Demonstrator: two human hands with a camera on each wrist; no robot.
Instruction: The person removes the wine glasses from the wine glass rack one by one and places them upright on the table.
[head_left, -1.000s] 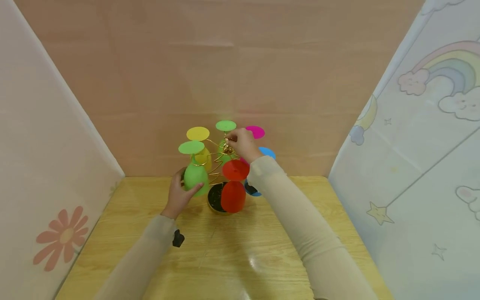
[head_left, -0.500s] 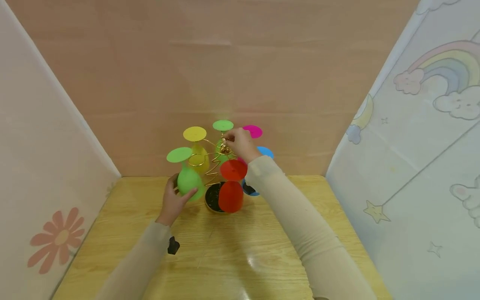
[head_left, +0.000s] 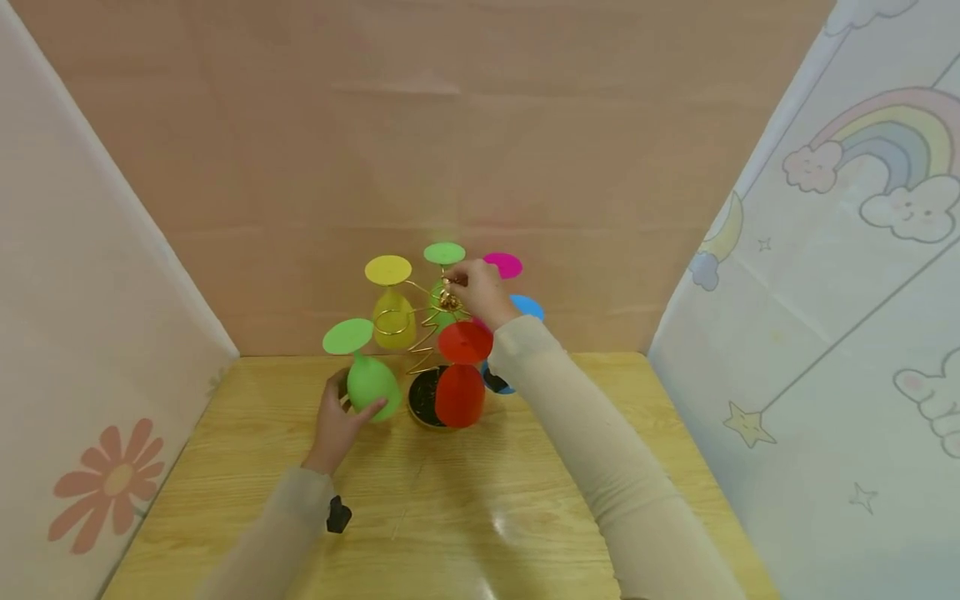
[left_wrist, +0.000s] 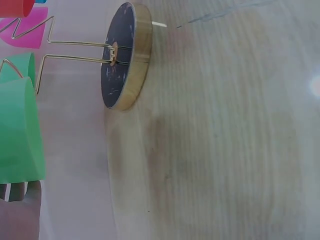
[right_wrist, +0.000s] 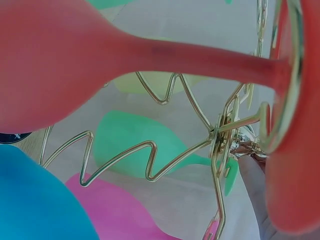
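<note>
A gold wire glass rack (head_left: 420, 350) on a round black-topped base (left_wrist: 117, 30) stands at the table's back. My right hand (head_left: 483, 292) pinches the gold ornament at its top. My left hand (head_left: 330, 429) holds a light green goblet (head_left: 372, 388) by its bowl, upside down and tilted, left of the rack. The ring beside it holds no glass. Upside down in other rings hang a red goblet (head_left: 461, 397), a yellow goblet (head_left: 393, 321), a second green goblet (right_wrist: 135, 142), a pink goblet (right_wrist: 115, 210) and a blue goblet (right_wrist: 40, 195).
The wooden table (head_left: 420, 517) has pale printed walls left and right and a tan backdrop (head_left: 450, 150) close behind the rack. A small black piece (head_left: 339, 514) shows at the left cuff.
My left hand has drawn the green goblet out of its ring, moving left and toward me, lower down. My right hand stays at the top of the rack.
</note>
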